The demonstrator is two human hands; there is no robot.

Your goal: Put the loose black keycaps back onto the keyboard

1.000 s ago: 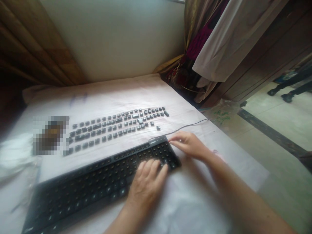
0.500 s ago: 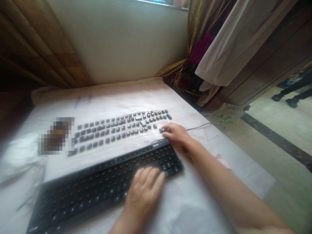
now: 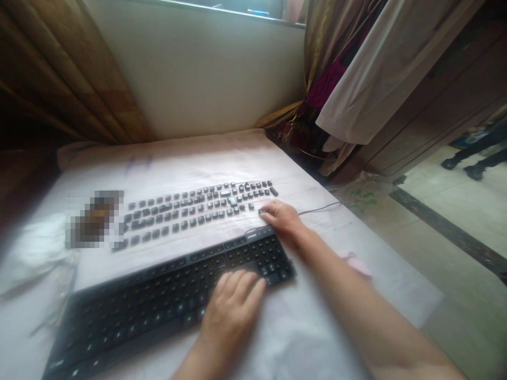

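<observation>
A black keyboard (image 3: pixel 158 295) lies slantwise on the cloth-covered table, most of its keycaps off and a few still on its lower and right parts. My left hand (image 3: pixel 234 301) lies on the keyboard's lower edge, fingers stretched out over it with nothing in them. Beyond the keyboard's far right corner, my right hand (image 3: pixel 283 216) has its thumb and fingertips closed at a small black keycap (image 3: pixel 261 211), mostly covered by the fingers. Loose black keycaps (image 3: pixel 190 212) lie in several rows behind the keyboard, to the left of my right hand.
A thin cable (image 3: pixel 320 207) runs off to the right across the white tablecloth (image 3: pixel 198 163). A pink item (image 3: pixel 356 264) lies by my right forearm, and a blurred-out object (image 3: pixel 95 219) at the left. Hanging clothes (image 3: pixel 356 79) and a person's legs (image 3: pixel 481 153) show at right.
The view has shifted slightly. My right fingers cover more of the keycap than before. My left hand stays in place on the keyboard.
</observation>
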